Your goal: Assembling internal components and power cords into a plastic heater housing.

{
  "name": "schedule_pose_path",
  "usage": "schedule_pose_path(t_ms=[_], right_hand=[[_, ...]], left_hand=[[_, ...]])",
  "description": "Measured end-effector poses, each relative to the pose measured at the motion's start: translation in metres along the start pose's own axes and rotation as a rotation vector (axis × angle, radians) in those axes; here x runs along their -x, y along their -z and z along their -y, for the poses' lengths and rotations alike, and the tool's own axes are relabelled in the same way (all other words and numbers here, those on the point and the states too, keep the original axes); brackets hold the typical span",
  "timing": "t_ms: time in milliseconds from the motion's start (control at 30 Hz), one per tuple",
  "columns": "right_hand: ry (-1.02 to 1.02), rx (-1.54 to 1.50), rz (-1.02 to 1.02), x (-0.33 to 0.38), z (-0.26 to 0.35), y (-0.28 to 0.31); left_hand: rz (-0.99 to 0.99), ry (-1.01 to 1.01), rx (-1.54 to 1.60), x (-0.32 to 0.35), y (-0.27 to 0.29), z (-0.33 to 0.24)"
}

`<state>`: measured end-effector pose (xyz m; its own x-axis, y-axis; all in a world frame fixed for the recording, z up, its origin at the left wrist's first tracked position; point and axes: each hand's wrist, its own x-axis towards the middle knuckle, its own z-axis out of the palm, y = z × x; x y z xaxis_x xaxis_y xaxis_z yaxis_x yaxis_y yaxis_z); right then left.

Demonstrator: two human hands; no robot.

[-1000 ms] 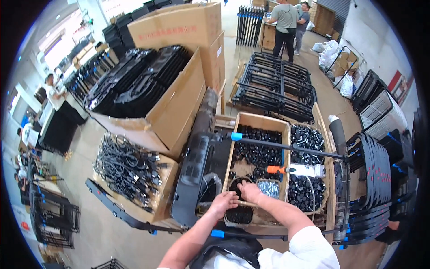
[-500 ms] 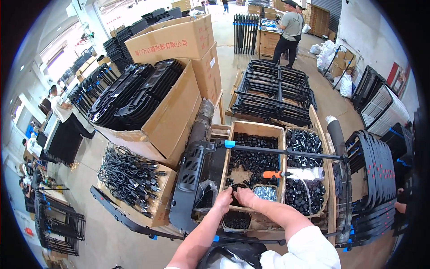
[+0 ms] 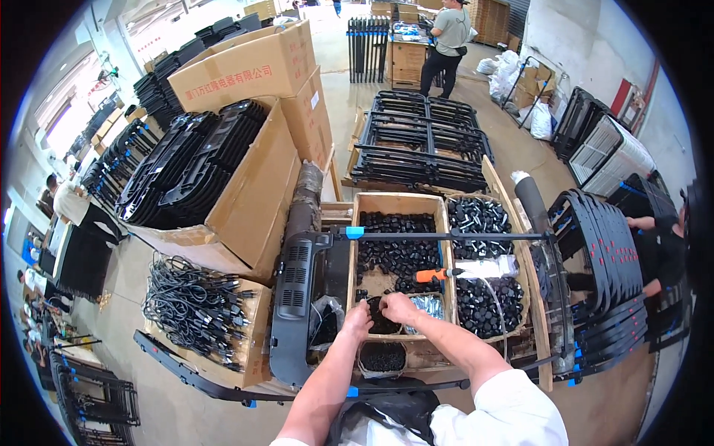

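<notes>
My left hand [image 3: 358, 319] is closed at the near left corner of a wooden parts box [image 3: 358, 260]; a small dark bit shows at its fingertips, too small to name. My right hand [image 3: 399, 308] has its fingers pinched over a small tub of tiny dark parts [image 3: 384, 324], and what they hold is hidden. Beside that hand lies a bin of silvery small parts [image 3: 426, 308]. Black plastic caps [image 3: 401, 241] fill much of the box beyond. An orange-handled power screwdriver [image 3: 433, 275] rests across the box's right divider.
A black frame tube [image 3: 476, 236] with blue tape spans the box. Bins of black knobs [image 3: 487, 305] and bolts [image 3: 480, 225] stand right, power cords [image 3: 195, 306] in a carton left. Behind are a large carton [image 3: 245, 215] and stacked black frames [image 3: 424, 141]. A co-worker [image 3: 662, 249] is at right.
My hands have moved apart, the left one drawing away to the left of the right one. The view has shifted, and more of the co-worker at the right shows.
</notes>
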<state>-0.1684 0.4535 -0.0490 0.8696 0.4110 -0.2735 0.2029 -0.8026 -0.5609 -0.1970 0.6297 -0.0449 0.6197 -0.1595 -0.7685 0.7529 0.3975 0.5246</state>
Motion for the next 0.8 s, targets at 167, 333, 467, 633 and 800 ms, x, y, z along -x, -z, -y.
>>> schedule_pose_path(t_ms=[167, 333, 467, 633, 800], right_hand=[[0.035, -0.326, -0.084, 0.017, 0.028, 0.018], [0.073, -0.472, -0.305, 0.029, 0.029, 0.034], [-0.444, -0.872, -0.341, 0.063, -0.027, 0.060], [-0.601, -1.117, -0.431, 0.065, -0.072, 0.036], [-0.693, -1.036, -0.574, 0.019, -0.077, 0.033]], left_hand=[[0.064, 0.060, 0.232, -0.034, 0.007, 0.016], [0.251, 0.004, 0.559, -0.045, 0.011, 0.019], [0.275, -0.015, 0.517, -0.007, -0.016, 0.000], [0.343, -0.030, 0.542, 0.013, -0.006, -0.004], [0.252, -0.088, 0.378, 0.032, -0.006, 0.001]])
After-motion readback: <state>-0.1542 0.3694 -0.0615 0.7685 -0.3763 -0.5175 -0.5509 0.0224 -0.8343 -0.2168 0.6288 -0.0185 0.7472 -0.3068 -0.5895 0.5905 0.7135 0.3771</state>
